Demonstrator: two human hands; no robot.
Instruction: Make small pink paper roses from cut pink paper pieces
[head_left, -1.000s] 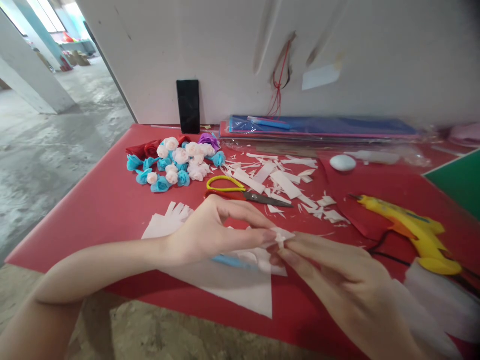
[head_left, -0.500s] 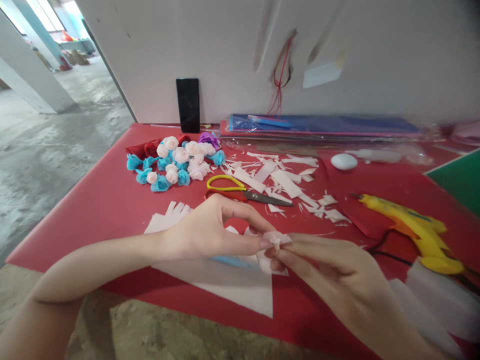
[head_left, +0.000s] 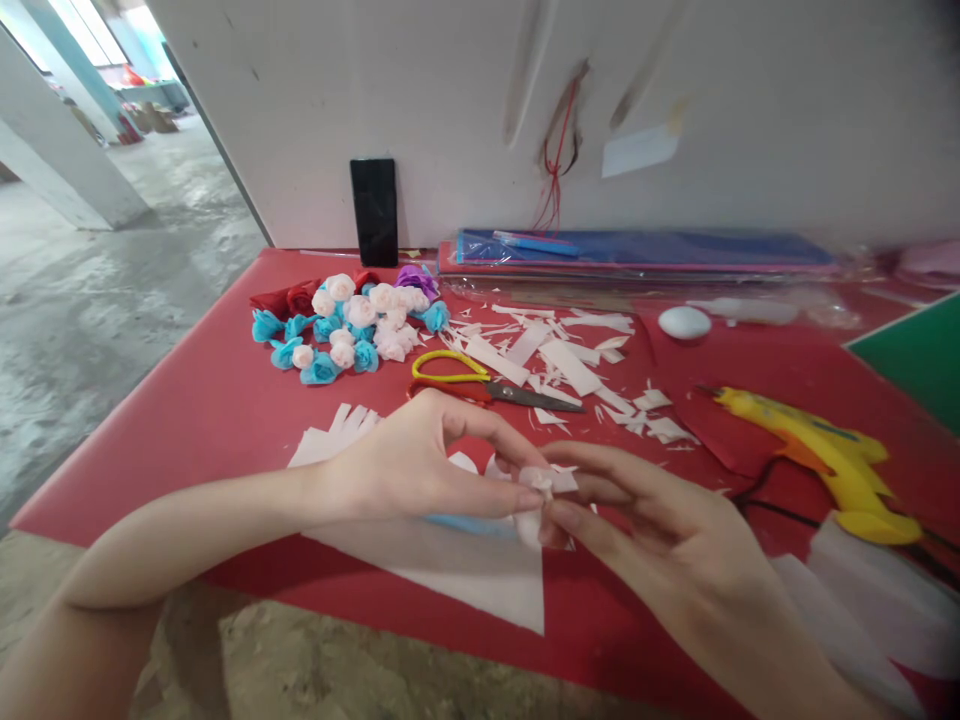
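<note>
Between the fingertips of my left hand (head_left: 442, 465) and my right hand (head_left: 652, 530) is a small white paper flower (head_left: 541, 482), its strip partly hidden by the fingers. Both hands pinch it, thumbs on the near side. Under them on the red table lies a white paper sheet (head_left: 465, 580) with a light blue piece (head_left: 469, 525) on it. A fringed white strip (head_left: 337, 430) shows behind my left forearm. Just beyond my left hand rest scissors (head_left: 491, 388) with yellow and red handles, blades pointing right.
Finished paper roses (head_left: 352, 320) in white, blue, red and purple are heaped at the back left. White paper scraps (head_left: 562, 360) spread behind the scissors. A yellow glue gun (head_left: 817, 445) lies at right. A black phone (head_left: 374, 212) leans on the wall.
My right fingers have lifted and curled differently around the flower's edge, with the index finger more bent. My left hand keeps its pinch almost unmoved.
</note>
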